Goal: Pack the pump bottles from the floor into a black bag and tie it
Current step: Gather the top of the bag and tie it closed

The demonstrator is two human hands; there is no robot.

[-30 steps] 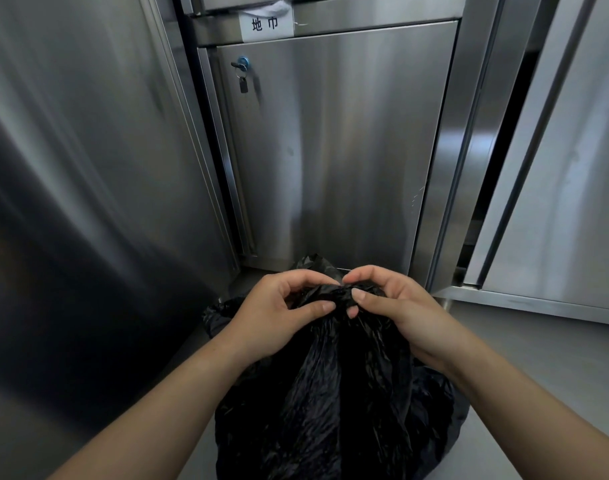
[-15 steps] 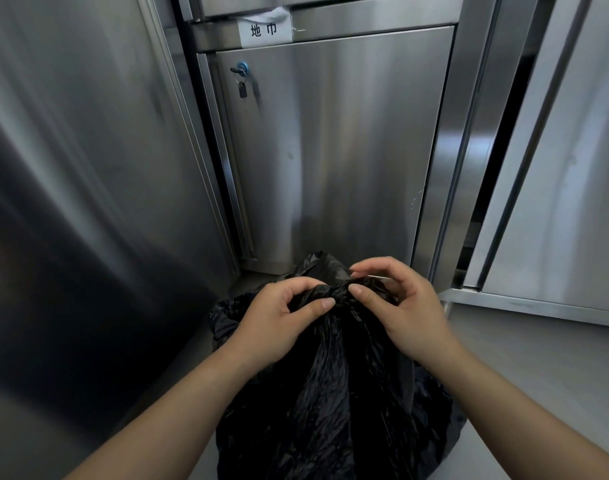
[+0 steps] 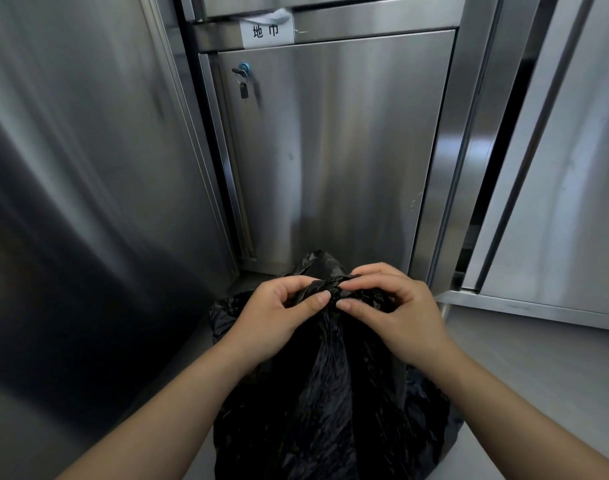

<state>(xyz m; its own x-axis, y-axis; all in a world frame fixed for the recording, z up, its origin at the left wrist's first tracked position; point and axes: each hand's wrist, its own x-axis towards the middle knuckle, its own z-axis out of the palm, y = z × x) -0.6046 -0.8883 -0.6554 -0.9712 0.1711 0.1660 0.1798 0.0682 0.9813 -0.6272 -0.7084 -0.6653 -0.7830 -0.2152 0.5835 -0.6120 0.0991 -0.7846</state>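
A full black plastic bag [image 3: 331, 410] stands on the floor in front of me, its top gathered into a twisted neck. My left hand [image 3: 275, 320] pinches the bunched plastic from the left, thumb and fingers closed on it. From the right, my right hand [image 3: 396, 317] grips the same knot of plastic. A loose flap of the bag sticks up behind the hands. No pump bottles show; whatever is in the bag is hidden.
A stainless steel cabinet door [image 3: 331, 150] with a key in its lock [image 3: 242, 72] and a white label [image 3: 266, 31] stands just behind the bag. A steel panel [image 3: 71, 168] closes the left side. More steel units [image 3: 573, 168] stand right, above grey floor [image 3: 538, 368].
Both hands have kept hold of the bag's neck and worked the plastic between the fingers. The right hand has shifted slightly over the knot, and the view has tilted a little.
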